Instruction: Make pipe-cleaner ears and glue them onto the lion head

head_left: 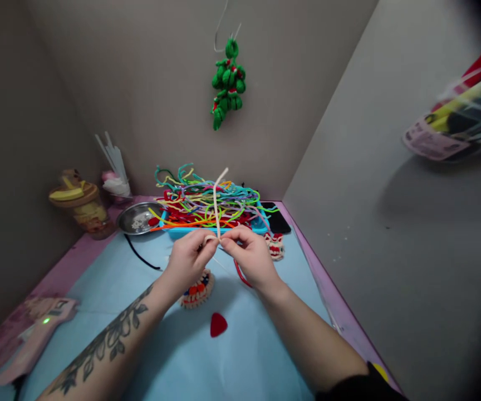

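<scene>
My left hand and my right hand meet above the light blue mat, both pinching the lower end of a cream pipe cleaner that stands up between them and bends at its top. A red pipe cleaner curls below my right hand; I cannot tell whether that hand grips it. Under my left wrist lies a small cream-and-red mouth-shaped piece. A red heart-shaped bit lies on the mat nearer to me.
A blue tray heaped with coloured pipe cleaners stands behind the hands. Left of it are a metal bowl, a lidded jar and a black pipe cleaner. A phone, a second mouth piece, a green hanging figure.
</scene>
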`<state>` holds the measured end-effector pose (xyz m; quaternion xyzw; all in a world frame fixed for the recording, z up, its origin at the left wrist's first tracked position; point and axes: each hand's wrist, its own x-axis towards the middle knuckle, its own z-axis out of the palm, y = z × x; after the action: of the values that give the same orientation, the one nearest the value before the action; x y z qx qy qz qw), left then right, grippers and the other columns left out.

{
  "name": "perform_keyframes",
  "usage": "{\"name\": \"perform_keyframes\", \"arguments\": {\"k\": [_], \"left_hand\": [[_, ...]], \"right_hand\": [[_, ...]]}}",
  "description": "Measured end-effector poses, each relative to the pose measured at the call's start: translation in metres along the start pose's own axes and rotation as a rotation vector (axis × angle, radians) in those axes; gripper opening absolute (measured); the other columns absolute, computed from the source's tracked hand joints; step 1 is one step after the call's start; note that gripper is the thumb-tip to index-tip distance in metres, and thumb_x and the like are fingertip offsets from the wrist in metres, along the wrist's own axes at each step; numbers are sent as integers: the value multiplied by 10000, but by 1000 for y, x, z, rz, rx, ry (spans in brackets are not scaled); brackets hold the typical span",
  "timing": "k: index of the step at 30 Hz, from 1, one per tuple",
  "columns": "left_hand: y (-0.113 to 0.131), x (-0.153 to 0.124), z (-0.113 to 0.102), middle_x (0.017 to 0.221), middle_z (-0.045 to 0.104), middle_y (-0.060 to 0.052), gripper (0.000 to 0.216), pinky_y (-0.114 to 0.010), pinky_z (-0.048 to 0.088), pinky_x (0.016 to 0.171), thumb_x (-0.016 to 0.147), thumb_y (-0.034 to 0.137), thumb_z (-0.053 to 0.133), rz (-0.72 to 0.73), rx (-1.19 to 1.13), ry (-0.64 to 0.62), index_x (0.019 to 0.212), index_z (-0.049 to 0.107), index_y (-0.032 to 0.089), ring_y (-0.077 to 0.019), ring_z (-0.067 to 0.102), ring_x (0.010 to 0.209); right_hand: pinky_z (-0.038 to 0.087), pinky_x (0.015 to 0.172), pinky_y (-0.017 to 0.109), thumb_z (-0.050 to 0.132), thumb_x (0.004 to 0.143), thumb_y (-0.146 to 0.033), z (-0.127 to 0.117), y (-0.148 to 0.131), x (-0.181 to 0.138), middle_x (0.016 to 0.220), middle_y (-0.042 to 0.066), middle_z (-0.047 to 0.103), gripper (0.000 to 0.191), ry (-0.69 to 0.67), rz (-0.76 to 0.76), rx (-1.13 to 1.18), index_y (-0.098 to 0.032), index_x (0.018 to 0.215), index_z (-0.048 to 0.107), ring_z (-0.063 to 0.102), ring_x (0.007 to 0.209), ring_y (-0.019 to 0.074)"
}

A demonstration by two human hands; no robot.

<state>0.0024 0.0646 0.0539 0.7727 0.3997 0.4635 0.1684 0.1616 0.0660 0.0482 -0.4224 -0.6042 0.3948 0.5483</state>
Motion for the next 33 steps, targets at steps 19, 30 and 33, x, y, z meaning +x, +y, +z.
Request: {"name": "perform_keyframes", "arguments": {"k": [19,30,33], "left_hand": [[-12,3,22,527,329,97,252,-122,80,350,723,257,653,-903,-1173,-391,672,422,171,-11,158,395],[-7,2,2,598,419,50,290,-194,303,516,873,352,515,-312,-407,-112,659,468,162,-74,354,545],[-2,4,-5,650,474,34,269,-216,342,583,889,326,493,-179,-224,-136,677,503,160,-92,411,607]], "right_hand": [[438,706,311,473,869,-138,-10,30,7,809,41,536,177,-97,-645,-364,-214,774,602,513,774,166],[402,569,247,655,778,-389,-13,24,16,802,20,596,230,-201,67,117,-200,910,643,505,636,119],[293,480,207,723,707,-415,-11,18,14,662,-21,544,279,-306,289,291,-179,822,629,413,518,76]]}}
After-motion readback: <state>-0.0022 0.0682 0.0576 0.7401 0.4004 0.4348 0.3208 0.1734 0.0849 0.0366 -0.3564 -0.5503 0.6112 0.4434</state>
